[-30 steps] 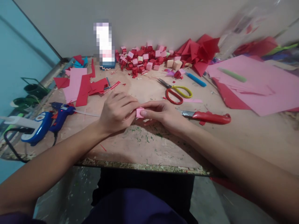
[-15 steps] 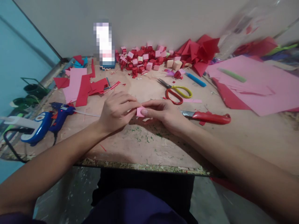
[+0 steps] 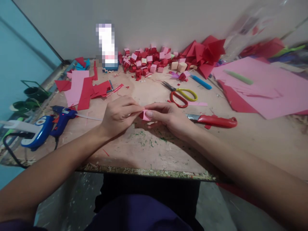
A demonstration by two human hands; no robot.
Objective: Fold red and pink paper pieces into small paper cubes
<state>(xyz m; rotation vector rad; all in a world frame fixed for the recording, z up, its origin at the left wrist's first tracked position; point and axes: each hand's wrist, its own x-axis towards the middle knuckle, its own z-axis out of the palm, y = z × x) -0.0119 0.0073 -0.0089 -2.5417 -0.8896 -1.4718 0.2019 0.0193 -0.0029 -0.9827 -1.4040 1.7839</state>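
Note:
A small pink and red paper box (image 3: 145, 116) is held between both hands above the middle of the table. My left hand (image 3: 121, 113) pinches its left side with the fingertips. From the right, my right hand (image 3: 166, 116) grips it, thumb on the pink face and fingers behind. The fingers hide much of the box. Just beyond my right hand lie scissors (image 3: 180, 95) with one yellow and one red handle. A red-handled cutter (image 3: 216, 121) rests to the right of that hand.
Many small paper boxes (image 3: 149, 61) are heaped along the wall. A blue glue gun (image 3: 62, 119) lies at the left near paper scraps (image 3: 84, 89). Pink sheets (image 3: 267, 86) spread at the right, and a blue stick (image 3: 201, 82) lies behind the scissors. The table's front edge (image 3: 144, 171) is rough.
The paper box has turned slightly, so a red side now shows beside the pink face. My left fingertips have shifted a little along its top edge.

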